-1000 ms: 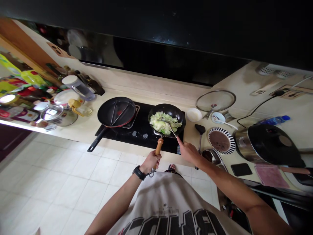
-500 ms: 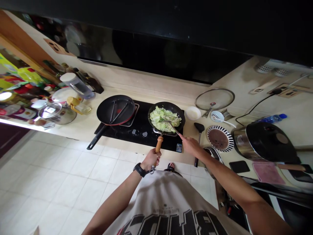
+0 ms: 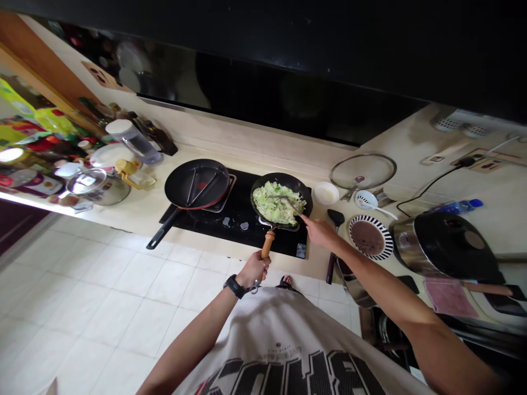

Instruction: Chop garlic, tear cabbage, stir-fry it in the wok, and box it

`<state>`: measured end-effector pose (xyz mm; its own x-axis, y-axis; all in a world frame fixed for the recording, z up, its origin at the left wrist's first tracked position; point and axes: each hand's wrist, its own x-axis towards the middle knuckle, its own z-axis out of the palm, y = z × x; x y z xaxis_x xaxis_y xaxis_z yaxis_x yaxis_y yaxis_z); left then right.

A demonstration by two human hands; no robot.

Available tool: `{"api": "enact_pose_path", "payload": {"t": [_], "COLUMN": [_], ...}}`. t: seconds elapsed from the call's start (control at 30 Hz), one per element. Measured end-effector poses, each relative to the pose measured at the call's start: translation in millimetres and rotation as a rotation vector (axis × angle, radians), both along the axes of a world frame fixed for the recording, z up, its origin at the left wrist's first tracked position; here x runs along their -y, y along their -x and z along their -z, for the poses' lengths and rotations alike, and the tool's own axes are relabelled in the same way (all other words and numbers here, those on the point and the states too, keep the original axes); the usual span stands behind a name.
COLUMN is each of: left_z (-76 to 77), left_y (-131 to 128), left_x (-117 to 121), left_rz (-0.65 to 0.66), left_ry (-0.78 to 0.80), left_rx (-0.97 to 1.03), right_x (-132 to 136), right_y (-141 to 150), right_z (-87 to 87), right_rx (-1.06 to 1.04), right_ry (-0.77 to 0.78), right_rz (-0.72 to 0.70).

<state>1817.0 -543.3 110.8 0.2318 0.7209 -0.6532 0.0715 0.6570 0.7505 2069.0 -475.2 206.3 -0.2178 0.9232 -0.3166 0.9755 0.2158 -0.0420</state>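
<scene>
the left hand [image 3: 255, 271] keeps a clenched grip around the wooden handle [image 3: 268, 244] of a black frying pan [image 3: 288, 184], which sits on a black induction hob [image 3: 247, 241] and holds chopped cabbage [image 3: 275, 204]. the right hand [image 3: 323, 233] is just beside the pan, its grip closed at the fingertips [image 3: 303, 217] on a thin metal spatula [image 3: 290, 204] that rests in the cabbage. a 2nd black pan [image 3: 181, 189] with metal tongs [image 3: 206, 184] in it sits on the hob's left side. to the right, on the worktop [image 3: 321, 263], are a white bowl [image 3: 326, 193], a glass lid [image 3: 362, 171] and a striped plate [image 3: 360, 225].
</scene>
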Motion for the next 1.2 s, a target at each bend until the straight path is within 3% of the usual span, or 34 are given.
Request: {"api": "enact_pose_path", "payload": {"t": [0.1, 0.17, 0.3, 0.4, 0.8, 0.9, 1.0, 1.1, 1.2], "left_z": [1.3, 3.0, 5.1, 4.8, 3.7, 2.4, 0.0, -1.4, -0.9], "left_y": [2, 2, 3, 4, 5, 5, 6, 6, 6], "left_x": [0, 0, 1, 1, 0, 0, -1, -1, -1], "left_rz": [0.001, -0.004, 0.002, 0.001, -0.001, 0.003, 0.007, 0.012, 0.005], "left_ry": [0.003, 0.007, -0.008, 0.001, -0.004, 0.019, 0.026, 0.022, 0.024], "left_rx": [0.023, 0.033, 0.05, 0.045, 0.048, 0.039, 0.033, 0.028, 0.025], "right_x": [10, 18, 29, 28, 21, 8, -10, -28, -42], "right_y": [-30, -35, -25, -20, -29, -42, -56, -63, -67], "right_z": [-23.3, -28.8, -17.4, -8.2, 4.4, 2.3, 2.4, 7.3, 12.1], "right_rx": [0.002, 0.063, 0.166, 0.16, 0.124, -0.096, -0.447, -0.743, -0.928], "right_ry": [-0.047, -0.02, 0.045, 0.012, 0.023, -0.001, 0.046, 0.256, 0.454], "right_rz": [0.007, 0.018, 0.015, 0.024, 0.03, 0.094, 0.276, 0.51, 0.639]}}
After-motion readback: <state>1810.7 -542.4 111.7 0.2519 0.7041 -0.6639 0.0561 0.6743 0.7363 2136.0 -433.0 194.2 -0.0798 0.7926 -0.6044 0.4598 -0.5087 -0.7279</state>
